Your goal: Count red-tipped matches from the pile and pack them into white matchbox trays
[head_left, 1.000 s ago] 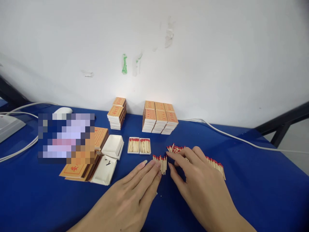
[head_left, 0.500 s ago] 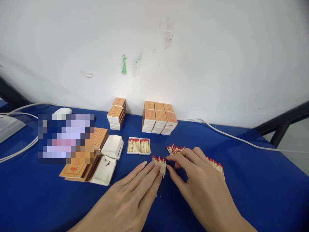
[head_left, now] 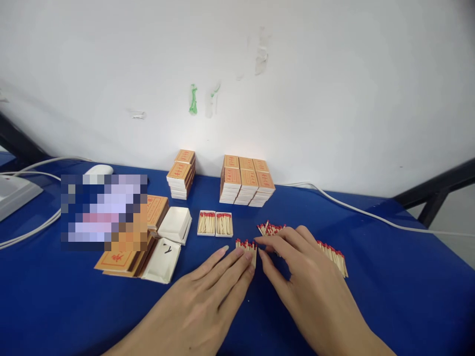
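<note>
A small bunch of red-tipped matches (head_left: 247, 245) lies on the blue table (head_left: 389, 296) between my two hands. My left hand (head_left: 211, 291) lies flat with its fingers stretched out, the fingertips touching the bunch from the left. My right hand (head_left: 300, 277) has its fingers spread, index and thumb against the bunch from the right. It covers part of a loose heap of matches (head_left: 272, 228) that runs out to the right as a row of matches (head_left: 334, 254). Two open trays filled with matches (head_left: 215, 223) sit just beyond the bunch.
Stacks of orange matchboxes (head_left: 247, 180) and a smaller stack (head_left: 180, 174) stand by the white wall. Empty white trays (head_left: 174, 225) and flat orange sleeves (head_left: 118, 259) lie at the left beside a blurred patch. White cables (head_left: 356, 210), a mouse (head_left: 97, 169) and a grey device (head_left: 17, 190) edge the table.
My left fingers have slid a little further right over the bunch of matches, and my right fingers have closed in on it. Nothing else has moved.
</note>
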Motion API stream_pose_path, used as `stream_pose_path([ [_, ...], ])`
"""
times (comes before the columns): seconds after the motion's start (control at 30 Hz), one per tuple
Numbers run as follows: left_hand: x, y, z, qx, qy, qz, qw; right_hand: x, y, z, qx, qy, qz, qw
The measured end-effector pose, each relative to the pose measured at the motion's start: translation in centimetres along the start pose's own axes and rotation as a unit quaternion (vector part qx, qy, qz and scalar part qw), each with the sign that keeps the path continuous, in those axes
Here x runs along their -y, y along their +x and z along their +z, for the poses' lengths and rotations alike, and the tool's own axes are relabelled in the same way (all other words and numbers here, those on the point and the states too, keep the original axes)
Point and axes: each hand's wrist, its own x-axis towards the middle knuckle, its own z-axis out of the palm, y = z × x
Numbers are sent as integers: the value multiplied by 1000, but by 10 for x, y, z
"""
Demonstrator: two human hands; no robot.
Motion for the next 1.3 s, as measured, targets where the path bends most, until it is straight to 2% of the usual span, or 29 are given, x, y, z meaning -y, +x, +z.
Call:
stream_pose_path([
  [0.3, 1, -2, 6, 20, -21, 13, 999, 0, 1, -2, -8, -13, 3, 1000],
  [0.63, -2, -5, 18, -18, 24, 29, 999, -2, -1, 0, 13, -6, 8, 1000],
  [0.97, -3, -5, 20, -10, 53, 28, 998, -2, -2, 2, 35, 36, 28, 998],
  [1.17, -2, -7, 27, -41, 95, 42, 994, -3, -2, 4, 29, 48, 20, 998],
  [1.3, -1, -5, 28, -38, 92, 38, 994, -3, -4, 6, 28, 48, 18, 998],
])
